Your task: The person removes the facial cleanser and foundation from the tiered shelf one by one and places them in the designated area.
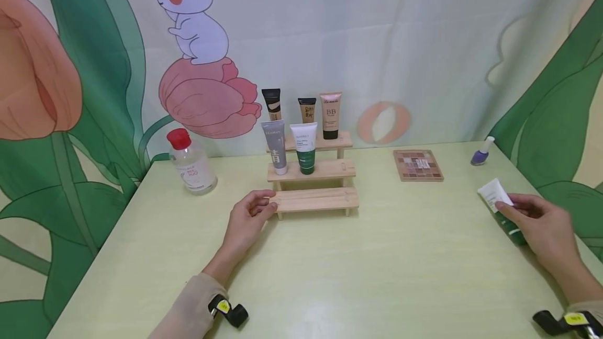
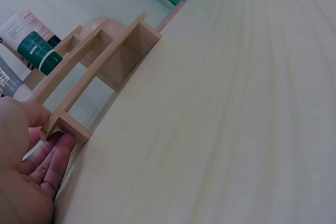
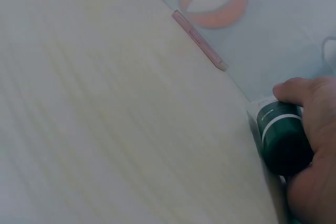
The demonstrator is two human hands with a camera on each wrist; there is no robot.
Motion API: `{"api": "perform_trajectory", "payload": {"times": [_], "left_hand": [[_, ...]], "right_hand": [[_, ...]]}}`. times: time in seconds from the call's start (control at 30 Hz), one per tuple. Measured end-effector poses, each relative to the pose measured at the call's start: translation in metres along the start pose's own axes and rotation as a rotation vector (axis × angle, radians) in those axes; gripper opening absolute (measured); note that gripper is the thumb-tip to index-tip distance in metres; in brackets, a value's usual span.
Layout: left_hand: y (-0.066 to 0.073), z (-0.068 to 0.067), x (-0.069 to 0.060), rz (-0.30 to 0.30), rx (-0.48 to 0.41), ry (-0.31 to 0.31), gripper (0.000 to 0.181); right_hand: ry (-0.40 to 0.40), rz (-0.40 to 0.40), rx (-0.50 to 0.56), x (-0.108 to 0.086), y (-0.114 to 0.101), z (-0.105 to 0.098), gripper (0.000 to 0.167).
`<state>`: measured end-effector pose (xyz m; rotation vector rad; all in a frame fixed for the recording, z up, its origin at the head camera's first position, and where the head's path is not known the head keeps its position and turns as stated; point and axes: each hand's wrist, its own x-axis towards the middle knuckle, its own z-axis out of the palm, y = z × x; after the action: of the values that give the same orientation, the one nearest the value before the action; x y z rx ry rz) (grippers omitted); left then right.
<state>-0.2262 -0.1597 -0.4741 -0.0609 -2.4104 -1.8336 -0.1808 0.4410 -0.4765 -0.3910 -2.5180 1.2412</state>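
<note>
stepped rack (image 1: 315,200) bare wd, matt, light grain, held tube (image 3: 285,137) smooth plastic w/ slight shine, tabletop (image 1: 400,266) smooth, faint sheen, backdrop (image 1: 301,41) matt cloth, bottle (image 1: 194,171) clear, glossy, red cap (image 1: 179,139) plastic

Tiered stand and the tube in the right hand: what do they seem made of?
Tiered stand: looks like unpainted wood, matte; pale tan with faint grain-like streaks. Tube: probably soft plastic, smooth; its white end looks flattened, though laminate is possible.
</note>
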Motion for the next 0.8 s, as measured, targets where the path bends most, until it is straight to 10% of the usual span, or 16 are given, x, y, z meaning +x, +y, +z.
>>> {"api": "perform_trajectory", "payload": {"times": [0.8], "left_hand": [[-0.0014, -0.0008, -0.0005, 0.001, 0.008, -0.005, 0.027]], "right_hand": [[0.061, 0.098, 0.033, -0.0026, 0.0006, 0.0028, 0.043]]}}
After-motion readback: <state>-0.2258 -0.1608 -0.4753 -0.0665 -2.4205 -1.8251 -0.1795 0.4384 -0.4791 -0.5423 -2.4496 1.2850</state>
